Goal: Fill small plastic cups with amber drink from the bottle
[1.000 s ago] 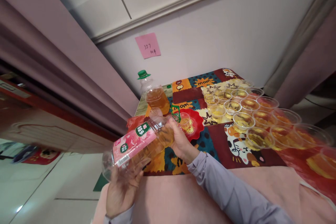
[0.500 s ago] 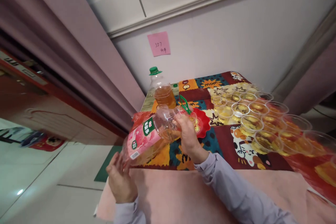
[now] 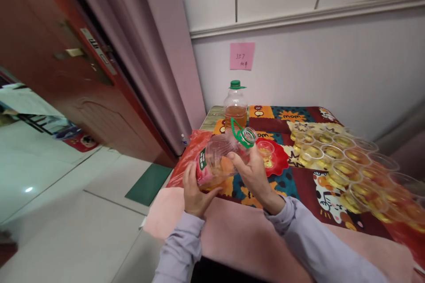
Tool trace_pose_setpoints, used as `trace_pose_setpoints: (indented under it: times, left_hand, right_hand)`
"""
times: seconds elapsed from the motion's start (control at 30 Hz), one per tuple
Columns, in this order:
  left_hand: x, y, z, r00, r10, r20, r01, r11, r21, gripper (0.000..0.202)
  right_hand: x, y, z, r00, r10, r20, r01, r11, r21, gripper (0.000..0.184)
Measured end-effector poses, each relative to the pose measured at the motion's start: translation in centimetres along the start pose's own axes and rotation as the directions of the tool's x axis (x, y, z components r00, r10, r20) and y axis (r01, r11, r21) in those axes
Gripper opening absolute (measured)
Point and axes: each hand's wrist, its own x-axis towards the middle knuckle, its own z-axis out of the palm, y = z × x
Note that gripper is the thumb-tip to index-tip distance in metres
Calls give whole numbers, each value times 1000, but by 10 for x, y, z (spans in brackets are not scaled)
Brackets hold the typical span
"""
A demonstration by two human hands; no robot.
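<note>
A large clear plastic juice bottle [image 3: 217,152] with a pink label lies tilted between my hands, its uncapped mouth toward the upper right and a green carrying ring at its neck. My right hand [image 3: 257,177] is closed around the neck end. My left hand [image 3: 195,194] holds the base end, thumb spread underneath. Just past the neck, a clear cup [image 3: 265,148] sits on a red scalloped plate [image 3: 281,159]. Behind stands a second bottle [image 3: 236,112], green-capped and partly filled with amber juice, its lower part hidden by the held bottle.
Rows of clear cups [image 3: 332,152] with yellow liquid crowd the table's right side. A red plastic sheet [image 3: 181,166] covers the left edge, beside a pink cloth [image 3: 232,225] in front. The wall [image 3: 299,62] closes the back; a wooden door [image 3: 109,97] stands left.
My view has swung left, so the table sits further right. The held bottle's mouth has turned up and toward me, showing its opening. My left hand now lies closer against the bottle's base end.
</note>
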Motion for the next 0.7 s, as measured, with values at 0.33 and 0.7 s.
trace_pose_setpoints:
  times: [0.33,0.7]
  left_hand:
    - [-2,-12,2,984,-165,71,174,976,-134,126]
    - [3,-15,8,971,-235,41,239,959,-155,129]
  right_hand:
    - [15,-9,-20,904,-122,409,197,969,-146,73]
    - [100,32,-130,924,159,349,289,309,-906,58]
